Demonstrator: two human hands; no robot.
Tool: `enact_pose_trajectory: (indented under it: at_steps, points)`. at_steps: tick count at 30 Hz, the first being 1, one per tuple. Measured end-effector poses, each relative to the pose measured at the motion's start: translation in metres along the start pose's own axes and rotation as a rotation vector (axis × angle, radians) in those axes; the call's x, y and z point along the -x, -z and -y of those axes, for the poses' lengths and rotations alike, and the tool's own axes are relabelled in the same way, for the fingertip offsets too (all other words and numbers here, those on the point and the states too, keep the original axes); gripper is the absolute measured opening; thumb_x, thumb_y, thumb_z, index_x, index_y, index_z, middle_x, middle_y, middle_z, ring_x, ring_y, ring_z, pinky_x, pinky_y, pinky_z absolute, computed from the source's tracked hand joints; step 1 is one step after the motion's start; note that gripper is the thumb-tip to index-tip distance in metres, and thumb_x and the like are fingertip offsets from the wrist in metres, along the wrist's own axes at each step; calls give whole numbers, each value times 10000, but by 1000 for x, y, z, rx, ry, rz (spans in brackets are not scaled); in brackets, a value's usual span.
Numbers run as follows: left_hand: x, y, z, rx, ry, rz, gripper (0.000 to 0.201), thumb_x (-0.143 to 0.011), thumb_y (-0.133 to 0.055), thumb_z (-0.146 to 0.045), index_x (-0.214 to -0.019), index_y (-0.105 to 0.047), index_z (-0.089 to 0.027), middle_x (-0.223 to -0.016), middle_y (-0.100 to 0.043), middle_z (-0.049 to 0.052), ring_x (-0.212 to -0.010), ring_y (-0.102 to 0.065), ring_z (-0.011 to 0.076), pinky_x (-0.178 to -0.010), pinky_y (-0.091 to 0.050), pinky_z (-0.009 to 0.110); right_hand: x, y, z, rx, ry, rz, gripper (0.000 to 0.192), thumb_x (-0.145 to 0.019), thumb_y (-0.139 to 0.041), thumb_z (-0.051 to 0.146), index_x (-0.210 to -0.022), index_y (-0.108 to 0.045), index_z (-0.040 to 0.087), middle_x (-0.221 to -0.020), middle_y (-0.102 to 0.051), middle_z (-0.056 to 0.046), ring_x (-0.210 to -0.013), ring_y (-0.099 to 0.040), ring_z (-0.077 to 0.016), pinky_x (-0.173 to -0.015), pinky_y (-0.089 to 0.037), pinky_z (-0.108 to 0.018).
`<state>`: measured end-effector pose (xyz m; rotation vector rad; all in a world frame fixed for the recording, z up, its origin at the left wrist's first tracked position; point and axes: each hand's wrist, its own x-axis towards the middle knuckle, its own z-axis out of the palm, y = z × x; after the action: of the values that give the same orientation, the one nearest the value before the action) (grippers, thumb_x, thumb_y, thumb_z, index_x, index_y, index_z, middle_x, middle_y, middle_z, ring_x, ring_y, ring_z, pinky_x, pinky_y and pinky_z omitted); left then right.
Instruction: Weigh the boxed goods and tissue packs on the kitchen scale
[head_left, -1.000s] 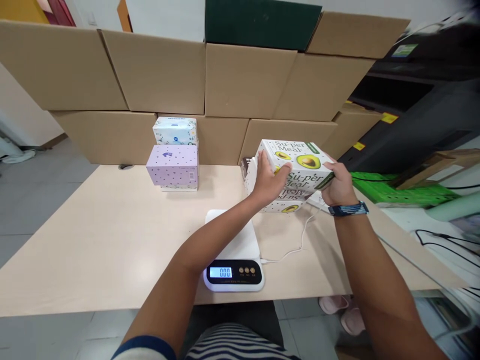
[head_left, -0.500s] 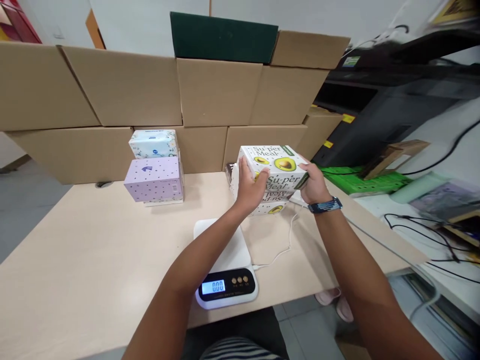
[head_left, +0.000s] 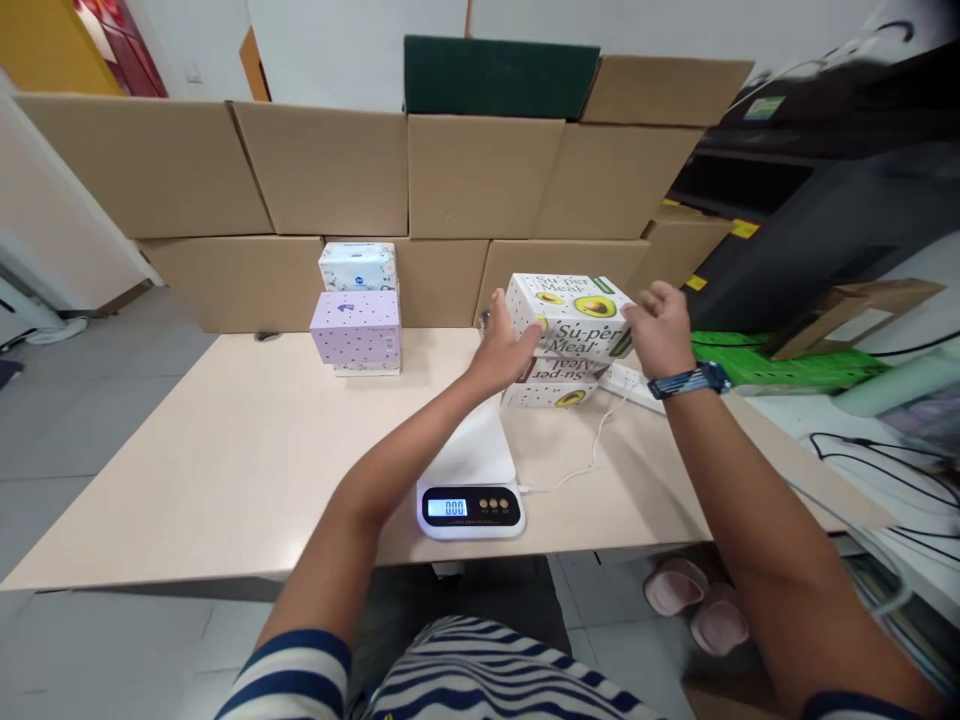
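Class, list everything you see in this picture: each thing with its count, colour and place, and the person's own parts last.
White avocado-print cartons: two, stacked, table's far right.
Tissue boxes: a lilac dotted one under a pale blue one, table's far middle.
White kitchen scale: one, near edge, display lit.
White cable: one, right of scale.
Beige table: one.
Brown cardboard boxes: many, stacked behind table.
Dark green box: one, atop the stack.
Pink slippers: two, on the floor.
Blue watch: one, right wrist.
Left hand: on the top carton's left side.
Right hand: open, at its right end.
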<state>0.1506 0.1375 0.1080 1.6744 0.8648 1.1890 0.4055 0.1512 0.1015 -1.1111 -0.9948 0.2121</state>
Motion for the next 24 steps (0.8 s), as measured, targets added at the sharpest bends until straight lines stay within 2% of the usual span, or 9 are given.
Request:
enact_pose_trajectory:
  at_steps: [2,4,8,11,12,15,18,21,24]
  points:
    - [20,45,0,-191,-120,-50,993,-979,-674,-563,-1755,-128,-270,-1894,14,96,-1768,74,238,-1430,34,439,17,4,19,130,84,-21,709,-673,-773,208,-1368,-638,178,-1623,-592,-212,-1614,-459,-380,-1385,-113,-714]
    - [37,99,4,-387,-206,-186,1042,-930,-734,-600,-1745,-181,-261,-1893,25,89,-1765,114,245,-1427,78,436,46,3,38,240,266,14,733,-795,-720,239,-1511,-568,203,-1684,-542,-175,-1657,-404,-347,-1411,-11,-670]
    - [56,201,19,-449,-32,-570,1085,-931,-767,-590,-1747,-194,-162,-1892,-8,125,-1766,111,281,-1432,97,421,110,-31,61,140,495,373,571,-967,-641,433,-1519,-578,302,-1601,-631,-102,-1561,-543,-321,-1385,-313,-617]
    - [57,242,29,-265,154,-706,962,-1048,-604,-608,-1740,-173,-99,-1884,-101,152,-1767,-65,302,-1445,-69,453,141,-102,65,-59,153,707,798,-912,-626,752,-1549,-538,280,-1607,-624,-135,-1556,-544,-343,-1333,-417,-613]
    - [56,247,30,-223,178,-691,871,-1088,-501,-626,-1723,-233,-93,-1865,-202,161,-1749,-186,304,-1433,-174,473,146,-131,67,-121,-17,746,960,-853,-609,862,-1586,-496,253,-1652,-579,-154,-1609,-477,-352,-1354,-384,-620]
    - [55,241,29,-203,153,-564,727,-1119,-333,-633,-1619,-475,-124,-1737,-497,150,-1630,-469,290,-1352,-392,489,152,-212,74,-128,-155,777,1179,-797,-485,1012,-1617,-472,164,-1697,-523,-203,-1643,-414,-405,-1368,-321,-683]
    - [72,227,14,-245,86,-486,805,-1038,-519,-662,-1633,-487,-121,-1772,-443,128,-1678,-394,288,-1406,-297,456,155,-251,84,-121,-170,795,1155,-760,-545,1026,-1554,-577,187,-1691,-549,-157,-1663,-376,-412,-1408,-220,-679]
    - [110,214,-13,-407,-40,-410,1013,-963,-541,-800,-1728,-364,-161,-1851,-252,82,-1751,-186,303,-1448,-132,450,163,-231,96,-127,-119,777,1130,-821,-447,1022,-1544,-602,168,-1732,-503,-138,-1683,-365,-349,-1438,-226,-548]
    - [163,192,-43,-597,-220,-275,1029,-963,-399,-887,-1787,-137,-330,-1874,-121,-39,-1750,-136,326,-1445,-164,489,173,-161,106,-151,101,724,1015,-936,-358,936,-1613,-536,201,-1789,-423,-84,-1711,-322,-286,-1434,-272,-459]
